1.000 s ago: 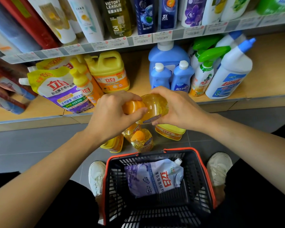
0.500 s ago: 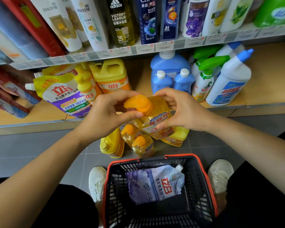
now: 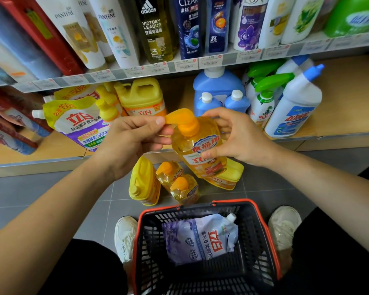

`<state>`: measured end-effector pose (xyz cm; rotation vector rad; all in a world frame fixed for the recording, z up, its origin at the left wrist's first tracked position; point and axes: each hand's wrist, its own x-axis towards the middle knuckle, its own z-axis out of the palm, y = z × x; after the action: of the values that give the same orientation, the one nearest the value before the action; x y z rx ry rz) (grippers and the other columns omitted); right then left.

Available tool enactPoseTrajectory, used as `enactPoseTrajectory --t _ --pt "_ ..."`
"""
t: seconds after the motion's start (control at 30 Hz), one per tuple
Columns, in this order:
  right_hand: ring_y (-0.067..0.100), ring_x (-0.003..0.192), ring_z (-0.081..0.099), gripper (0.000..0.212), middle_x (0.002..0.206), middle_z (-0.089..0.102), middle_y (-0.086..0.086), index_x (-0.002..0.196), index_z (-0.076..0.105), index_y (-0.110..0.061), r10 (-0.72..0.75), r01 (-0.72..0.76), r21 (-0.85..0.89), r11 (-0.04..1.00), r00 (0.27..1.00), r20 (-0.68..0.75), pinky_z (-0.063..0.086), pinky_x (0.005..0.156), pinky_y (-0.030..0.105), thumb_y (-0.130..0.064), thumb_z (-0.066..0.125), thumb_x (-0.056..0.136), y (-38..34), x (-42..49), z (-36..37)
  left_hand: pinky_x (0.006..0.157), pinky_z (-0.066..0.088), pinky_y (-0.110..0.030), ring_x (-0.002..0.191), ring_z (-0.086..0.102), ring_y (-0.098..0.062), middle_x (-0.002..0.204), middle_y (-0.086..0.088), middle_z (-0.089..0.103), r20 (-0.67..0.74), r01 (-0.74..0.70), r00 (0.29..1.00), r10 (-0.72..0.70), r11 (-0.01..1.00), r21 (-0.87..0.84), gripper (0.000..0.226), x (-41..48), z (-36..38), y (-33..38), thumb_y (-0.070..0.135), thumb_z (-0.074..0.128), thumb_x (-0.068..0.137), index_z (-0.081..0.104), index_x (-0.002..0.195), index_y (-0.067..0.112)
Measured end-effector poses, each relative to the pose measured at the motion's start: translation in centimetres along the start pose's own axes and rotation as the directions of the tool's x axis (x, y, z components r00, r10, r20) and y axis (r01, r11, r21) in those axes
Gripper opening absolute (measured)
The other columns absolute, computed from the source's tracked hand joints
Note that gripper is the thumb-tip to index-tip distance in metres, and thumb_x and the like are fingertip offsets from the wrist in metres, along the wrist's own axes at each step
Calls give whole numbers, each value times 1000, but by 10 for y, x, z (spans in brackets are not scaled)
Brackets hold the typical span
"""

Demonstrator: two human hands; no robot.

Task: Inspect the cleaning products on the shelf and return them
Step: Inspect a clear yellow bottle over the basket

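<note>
A clear yellow dish-soap bottle (image 3: 200,150) with an orange pump top is held upright in front of the lower shelf (image 3: 36,150), label facing me. My right hand (image 3: 239,137) grips its body from the right. My left hand (image 3: 134,139) pinches the orange pump spout with thumb and fingers. On the lower shelf stand a yellow jug (image 3: 143,99), a yellow-purple refill pouch (image 3: 77,122), blue bottles (image 3: 217,92) and white spray bottles (image 3: 294,107).
On the grey floor below the held bottle lie two yellow jugs (image 3: 144,182) and two small pump bottles (image 3: 179,184). A black basket with red rim (image 3: 271,237) between my shoes holds a lavender pouch (image 3: 200,239). Shampoo bottles (image 3: 156,28) fill the upper shelf.
The bottle has turned from lying sideways to upright with its label toward me. My left hand has shifted from covering the cap to pinching the pump spout.
</note>
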<state>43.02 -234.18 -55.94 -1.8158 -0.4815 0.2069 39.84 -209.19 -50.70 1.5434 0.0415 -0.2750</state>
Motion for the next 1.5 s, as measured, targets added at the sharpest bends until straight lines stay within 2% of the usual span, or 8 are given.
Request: enactPoseTrajectory --t 0.33,0.57,0.73,0.9,1.03,1.23,1.4,1.5 --pt "3 110 63 81 118 67 -12 128 58 -28 -62 48 -284 958 997 -41 52 97 32 -34 96 57 11 -1 2 52 54 -18 67 75 -15 82 -10 78 -111 125 987 -118 991 58 17 5 -3 -10 31 80 66 81 74 16" --pt "7 109 63 80 117 68 -12 129 59 -26 -71 57 -312 948 997 -33 52 95 36 -35 96 58 11 -3 2 69 59 -22 87 75 -17 99 -6 77 50 66 997 -65 998 -24 37 4 10 -21 28 76 72 72 107 16" --pt "10 113 65 82 121 69 -6 131 58 -20 -39 39 -142 989 999 1 54 98 40 -28 96 59 12 -4 4 78 59 -27 95 72 -15 98 1 75 131 -92 987 93 996 -12 41 3 12 -24 16 75 74 68 115 18" --pt "1 105 68 69 118 69 -18 115 59 -42 -37 37 0 999 999 24 53 85 15 -21 95 60 1 -5 6 84 59 -30 94 72 -15 90 6 76 128 -294 953 275 939 175 40 4 15 -22 10 74 78 64 117 8" --pt "2 102 69 67 114 71 -21 114 60 -41 7 -8 93 996 1000 10 53 81 14 -29 93 57 -4 -5 6 82 59 -26 92 71 -13 92 3 75 85 -350 937 340 914 206 44 5 14 -24 14 72 82 63 126 15" --pt "7 102 70 74 110 75 -7 121 61 -30 59 -45 219 975 997 -55 56 80 22 -26 91 53 -1 1 0 83 57 -24 112 69 -15 117 5 75 -39 -282 954 298 932 226 38 13 7 -29 29 62 95 62 131 18" --pt "16 102 70 72 108 75 4 127 62 -9 125 -52 432 900 982 -142 57 81 30 -13 86 60 -5 7 -10 98 56 -31 122 63 -13 129 4 70 104 -130 989 107 962 242 63 17 4 -41 37 77 79 57 137 23" --pt "20 101 71 51 104 76 4 113 68 -14 154 -37 536 843 972 -176 57 75 29 -14 82 64 -11 10 -12 97 56 -30 117 66 -11 125 9 71 197 -88 980 19 934 346 71 18 10 -51 30 86 70 57 134 27"
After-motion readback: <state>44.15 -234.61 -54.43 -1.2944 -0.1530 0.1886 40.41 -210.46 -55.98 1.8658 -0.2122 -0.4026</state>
